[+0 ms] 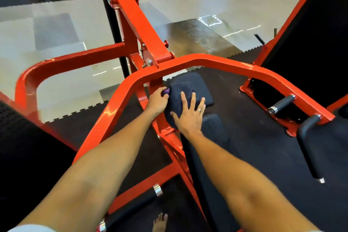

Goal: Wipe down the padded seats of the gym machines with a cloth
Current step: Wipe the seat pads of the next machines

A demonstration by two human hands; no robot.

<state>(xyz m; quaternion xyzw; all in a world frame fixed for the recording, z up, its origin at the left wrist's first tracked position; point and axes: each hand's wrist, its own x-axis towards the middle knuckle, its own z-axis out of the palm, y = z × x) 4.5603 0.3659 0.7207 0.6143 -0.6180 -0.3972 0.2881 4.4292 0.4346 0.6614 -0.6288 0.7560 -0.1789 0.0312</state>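
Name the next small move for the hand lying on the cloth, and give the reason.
Probably slide the right hand, pressing flat with spread fingers on the dark cloth, toward the far right part of the black padded seat, which lies bare beyond the cloth. The left hand grips a small purple object at the seat's left edge.

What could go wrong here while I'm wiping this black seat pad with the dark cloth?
Both forearms reach inside the curved orange steel bar; pulling back fast could knock them on it. The right hand presses the dark bunched cloth on only the near left part of the black padded seat, so the far corner may go unwiped. The left hand grips a small purple object, mostly hidden, that might slip off the edge.
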